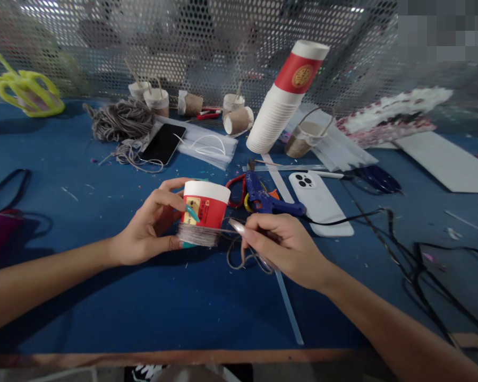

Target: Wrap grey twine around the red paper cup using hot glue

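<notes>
My left hand [151, 223] is closed around a red and white paper cup [213, 204], held tilted above the blue table. Grey cord [199, 235] is wound in several rows around the cup's lower end. From there a strand runs to my right hand [281, 241], which pinches the cord between thumb and finger. A loose loop of the same cord hangs under the right hand. Just behind that hand lies a blue glue gun [263, 196], beside red-handled scissors [237, 190] that are partly hidden. A clear glue stick [290, 310] lies in front of the right hand.
A leaning stack of paper cups [273, 114] stands at the back, near several cord-wrapped cups. A grey cord bundle [121, 121] and a black phone [164, 144] lie back left. A white phone [322, 204] and black cables [416, 265] are on the right. Perforated metal [207, 42] borders the back.
</notes>
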Tool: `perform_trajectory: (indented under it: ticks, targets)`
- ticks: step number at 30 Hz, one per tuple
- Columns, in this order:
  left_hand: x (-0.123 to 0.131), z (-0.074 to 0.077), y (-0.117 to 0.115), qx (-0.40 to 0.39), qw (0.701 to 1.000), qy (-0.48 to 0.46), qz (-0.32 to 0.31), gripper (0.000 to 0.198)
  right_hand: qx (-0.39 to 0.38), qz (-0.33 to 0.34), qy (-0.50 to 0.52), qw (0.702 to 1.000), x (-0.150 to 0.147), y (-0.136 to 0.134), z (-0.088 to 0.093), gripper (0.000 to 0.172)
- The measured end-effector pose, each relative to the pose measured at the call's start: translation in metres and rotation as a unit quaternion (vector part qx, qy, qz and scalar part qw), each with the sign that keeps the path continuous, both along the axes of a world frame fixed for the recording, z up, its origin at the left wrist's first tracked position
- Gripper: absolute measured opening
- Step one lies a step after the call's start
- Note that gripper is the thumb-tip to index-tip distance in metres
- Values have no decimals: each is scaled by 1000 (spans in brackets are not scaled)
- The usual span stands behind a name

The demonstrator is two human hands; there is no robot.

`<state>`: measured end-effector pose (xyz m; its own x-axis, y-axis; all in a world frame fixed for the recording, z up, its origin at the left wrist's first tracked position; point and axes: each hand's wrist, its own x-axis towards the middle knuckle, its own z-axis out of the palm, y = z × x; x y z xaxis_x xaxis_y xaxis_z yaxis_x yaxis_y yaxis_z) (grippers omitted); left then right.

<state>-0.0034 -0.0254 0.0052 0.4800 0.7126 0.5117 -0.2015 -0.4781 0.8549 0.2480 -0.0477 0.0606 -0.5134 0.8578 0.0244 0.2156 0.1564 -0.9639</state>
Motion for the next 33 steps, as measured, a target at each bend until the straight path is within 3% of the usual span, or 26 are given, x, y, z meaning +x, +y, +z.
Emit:
perform_trajectory:
  ticks: [14,22,27,33]
  targets:
    - [2,-2,-1,10,1000,-20,-8,47,-3,10,-18,1000,-1,1,-5,31]
    - [2,-4,1,26,999,-27,-9,66,45,19,-43,998,-4,2,-5,33]
    - [3,-2,0,7,1000,-23,-2,71,174,33,-81,981,-2,2,-11,33]
    - [4,0,0,-12,999,-33,-22,79,379,40,-126,916,-3,1,-18,32]
